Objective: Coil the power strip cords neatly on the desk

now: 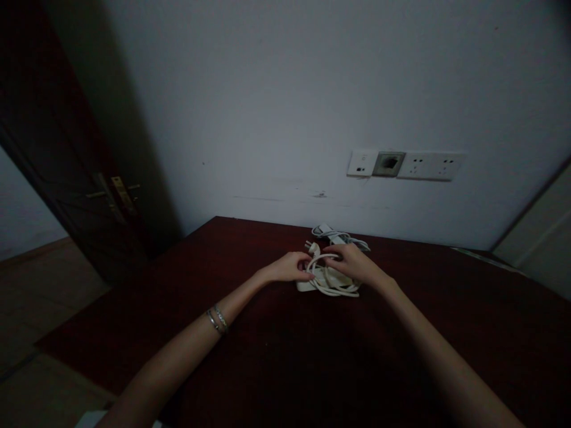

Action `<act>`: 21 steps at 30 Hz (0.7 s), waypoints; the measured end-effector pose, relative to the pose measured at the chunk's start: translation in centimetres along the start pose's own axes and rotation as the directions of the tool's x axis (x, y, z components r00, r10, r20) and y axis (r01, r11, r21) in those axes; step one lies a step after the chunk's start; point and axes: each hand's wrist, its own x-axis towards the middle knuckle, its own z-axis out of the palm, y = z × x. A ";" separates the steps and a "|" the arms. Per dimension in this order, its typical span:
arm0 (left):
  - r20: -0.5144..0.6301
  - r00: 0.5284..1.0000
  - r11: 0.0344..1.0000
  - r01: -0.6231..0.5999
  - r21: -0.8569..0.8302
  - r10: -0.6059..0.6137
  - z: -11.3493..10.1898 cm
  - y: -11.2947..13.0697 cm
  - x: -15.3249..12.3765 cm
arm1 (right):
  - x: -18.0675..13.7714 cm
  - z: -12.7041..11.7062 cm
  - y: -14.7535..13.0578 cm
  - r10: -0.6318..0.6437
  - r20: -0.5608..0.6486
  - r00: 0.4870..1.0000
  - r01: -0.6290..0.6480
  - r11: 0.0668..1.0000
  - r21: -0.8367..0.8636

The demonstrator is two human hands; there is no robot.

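Note:
A white power strip (306,286) lies on the dark red table, partly covered by its own coiled white cable (336,292). Its plug (314,249) points up and to the left, prongs showing. My left hand (289,267) is closed on the cable at the left side of the coil, just below the plug. From the right, my right hand (352,261) pinches a loop of the same cable between thumb and fingers. Behind my right hand rests a second white cord bundle (336,238) with a block-shaped piece. Both hands hide parts of the strip.
The dark red table (250,351) meets a pale wall (267,119) at its back edge. Wall sockets (414,166) sit above the table on the right. A dark door (80,154) with a brass handle stands at the left, beside the tiled floor (40,297).

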 end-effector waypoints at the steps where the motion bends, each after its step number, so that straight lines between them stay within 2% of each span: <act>1: 0.008 1.000 1.000 -0.008 0.005 0.008 0.0 0.0 -0.1 | 0.0 -0.1 -0.1 0.009 0.021 1.000 -0.009 1.000 -0.009; 5: -0.020 1.000 0.998 0.013 0.054 -0.011 0.0 0.3 -0.2 | -0.2 -1.0 -1.0 0.025 0.076 0.997 -0.022 0.999 -0.036; 8: -0.051 0.999 0.996 0.001 0.085 0.003 0.3 0.6 -0.2 | -0.6 -1.8 -1.7 0.053 0.224 0.973 -0.079 0.991 0.107; 10: -0.073 0.997 0.995 -0.014 0.099 0.021 0.5 0.7 -0.2 | -0.8 -2.1 -2.1 0.091 0.361 0.928 -0.197 0.943 0.267; 12: -0.092 0.995 0.994 -0.035 0.108 0.045 0.6 0.7 -0.2 | -0.9 -2.1 -2.3 0.138 0.471 0.871 -0.351 0.846 0.401; 14: -0.097 0.991 0.991 -0.077 0.109 0.088 0.7 0.7 -0.3 | -0.9 -1.8 -2.0 0.180 0.537 0.824 -0.463 0.759 0.457; 17: -0.084 0.987 0.985 -0.123 0.120 0.134 0.8 0.8 -0.4 | -0.8 -1.3 -1.1 0.250 0.556 0.793 -0.539 0.715 0.446; 19: -0.079 0.987 0.982 -0.132 0.133 0.143 0.8 0.9 -0.4 | -0.7 -1.0 -0.3 0.307 0.520 0.797 -0.565 0.685 0.461; 21: -0.081 0.985 0.980 -0.138 0.143 0.151 0.8 1.1 -0.4 | -0.8 -0.8 0.3 0.312 0.477 0.822 -0.550 0.651 0.522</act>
